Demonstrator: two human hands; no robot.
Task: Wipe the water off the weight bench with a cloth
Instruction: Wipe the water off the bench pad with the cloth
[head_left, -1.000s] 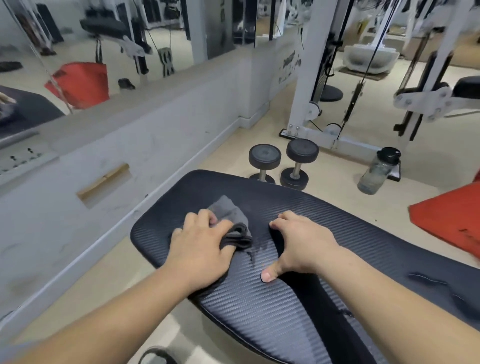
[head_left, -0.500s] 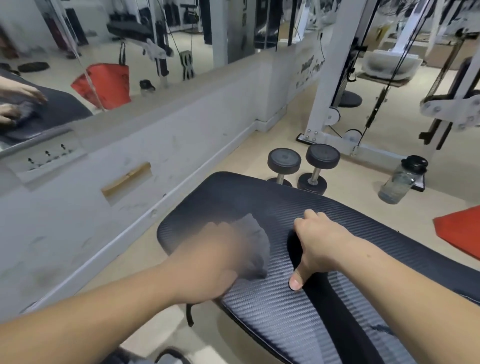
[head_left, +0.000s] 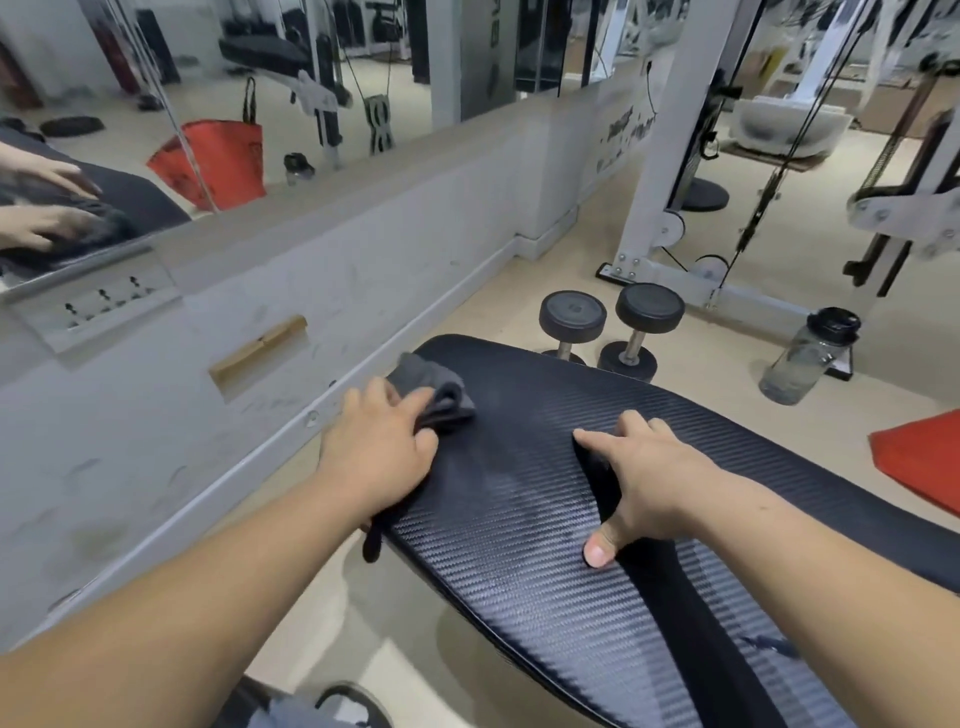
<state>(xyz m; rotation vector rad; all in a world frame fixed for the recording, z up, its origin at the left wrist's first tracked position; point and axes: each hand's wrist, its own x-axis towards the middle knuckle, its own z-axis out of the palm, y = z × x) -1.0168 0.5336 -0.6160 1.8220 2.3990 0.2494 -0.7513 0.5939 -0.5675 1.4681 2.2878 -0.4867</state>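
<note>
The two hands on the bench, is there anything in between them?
No. In the head view, only bare black bench lies between the left hand, which presses the grey cloth, and the right hand. No drops show there.

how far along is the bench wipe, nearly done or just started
Mid-wipe, by the look of it. The left hand presses the grey cloth at the far left edge of the weight bench, while the right hand braces flat on the padding. No droplets show on the near pad, though sheen makes that hard to judge. The section toward the right looks not yet reached.
</note>
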